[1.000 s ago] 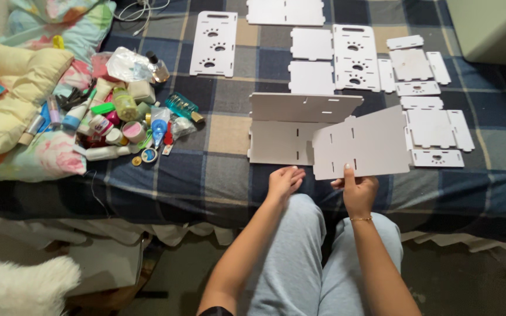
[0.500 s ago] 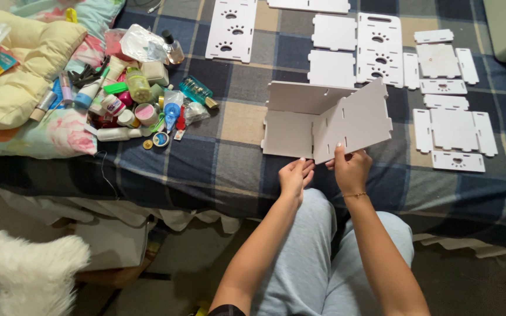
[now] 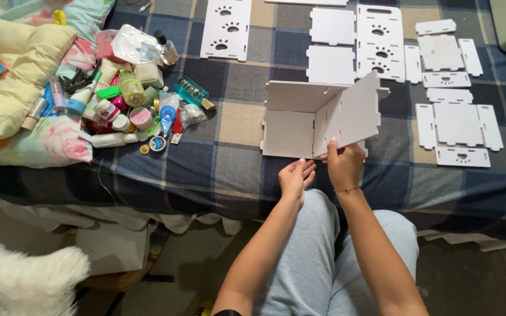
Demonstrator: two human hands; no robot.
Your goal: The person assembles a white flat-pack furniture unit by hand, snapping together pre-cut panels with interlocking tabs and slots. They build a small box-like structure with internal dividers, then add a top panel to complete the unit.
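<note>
A half-built white board box (image 3: 300,117), with a floor, a back wall and a front wall joined, stands on the plaid bed (image 3: 235,169) near its front edge, open at the top and holding nothing. The right hand (image 3: 344,164) pinches a slotted side panel (image 3: 349,114) by its lower edge, fingers closed on it and holding it upright against the box's right end, while the left hand (image 3: 297,177) touches the box's front bottom edge with loosely curled fingers. Loose white panels (image 3: 382,44), some with paw cut-outs, lie flat behind and to the right, and a heap of small bottles and tubes (image 3: 124,105) lies well apart to the left beside a yellow pillow (image 3: 13,76).
</note>
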